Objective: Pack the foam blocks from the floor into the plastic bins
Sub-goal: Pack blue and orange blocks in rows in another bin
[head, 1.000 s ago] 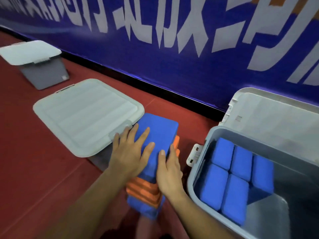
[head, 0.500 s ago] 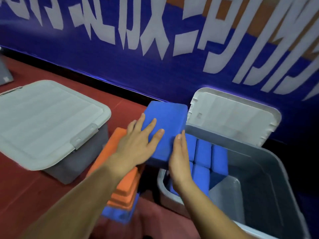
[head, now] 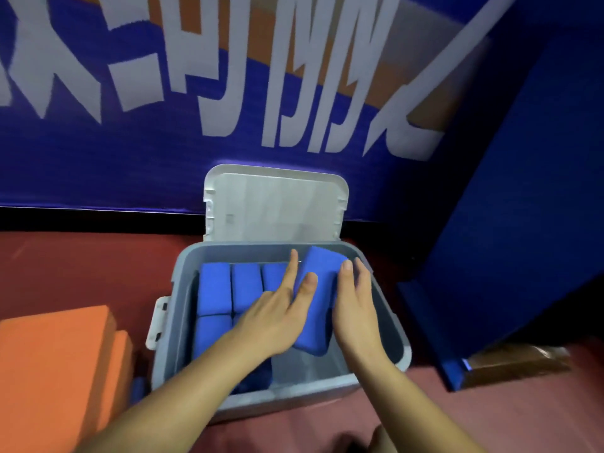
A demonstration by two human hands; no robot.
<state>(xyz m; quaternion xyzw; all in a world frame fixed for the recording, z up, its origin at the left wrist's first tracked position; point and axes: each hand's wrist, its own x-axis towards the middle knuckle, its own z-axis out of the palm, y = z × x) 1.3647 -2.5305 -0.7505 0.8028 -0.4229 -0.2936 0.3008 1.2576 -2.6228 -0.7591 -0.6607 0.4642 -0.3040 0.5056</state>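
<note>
A blue foam block hangs tilted over the right half of the open grey plastic bin. My left hand holds its left edge, thumb on the upper face. Gripping the right edge is my right hand, its thumb at the top corner. Several blue foam blocks stand packed in rows in the bin's left and back part. The bin's right front floor shows bare grey. A stack of orange foam blocks stands on the floor left of the bin.
The bin's white lid stands open against the blue banner wall behind. A blue padded panel leans at the right, with a brown object at its foot. Red floor surrounds the bin.
Both hands lifted the blue block off the orange stack and carried it right, over the open bin. My view swung right, so the closed bins at the left are out of sight.
</note>
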